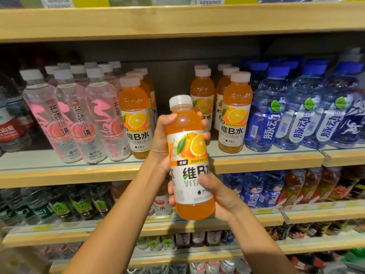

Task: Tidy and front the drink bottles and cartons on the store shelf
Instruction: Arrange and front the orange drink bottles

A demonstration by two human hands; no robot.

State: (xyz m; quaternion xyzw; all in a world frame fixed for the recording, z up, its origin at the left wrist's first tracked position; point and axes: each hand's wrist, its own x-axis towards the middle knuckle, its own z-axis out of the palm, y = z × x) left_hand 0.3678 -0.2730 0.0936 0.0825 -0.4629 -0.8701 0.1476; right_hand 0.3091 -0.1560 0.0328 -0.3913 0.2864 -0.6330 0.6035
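— Nearest you, right hand (219,196) wraps the lower body of the orange bottle (188,153): thumb across the label front, fingers curled behind. Full grip, not a pinch.

— And the left?

— Left hand (163,141) grips higher, round the shoulder below the white cap, fingertips showing on the far side. Both forearms rise from below, and your left wrist crosses the shelf lip (79,175) in view. The bottle is upright, in the air, off the shelf, label towards you, in front of the open lane (169,89).

— Risks?

— My read: clipping is the main one. The lane sits between the left front orange bottle (134,115) and the right front orange bottle (235,113). Go in skewed and your knuckles or the base knock a neighbour, and a tip could carry into the row behind.

— Anything else?

— Facing. With two hands on it you can easily set it down turned off-front. Let one hand go early and smooth plastic may slip.

— Further out?

— Pink bottles (65,119) on the left look tilted, though that may be the lens. Blue bottles (296,117) stand just beside the right orange row. Keep your elbows in.
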